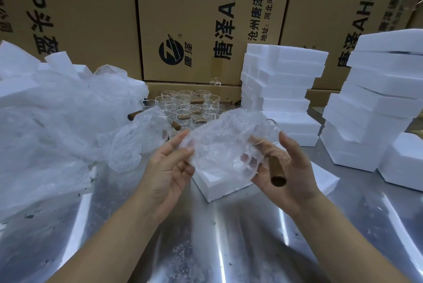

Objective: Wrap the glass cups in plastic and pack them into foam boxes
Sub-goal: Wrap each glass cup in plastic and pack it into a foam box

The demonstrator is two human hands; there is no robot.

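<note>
Left hand pinches bubble wrap, right hand grips the glass cup, wooden handle across my palm, over a foam box mid bench; wrapping looks barely started, so next I'd roll the sheet round before seating it.

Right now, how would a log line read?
stage: wrapping | left hand: pinches wrap | right hand: holds cup | foam box: beneath

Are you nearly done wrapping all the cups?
Not nearly. The left hand pinches bubble wrap over one glass cup that the right hand holds. Many bare cups wait behind. Whether the stacked foam boxes are filled, I cannot tell.
</note>
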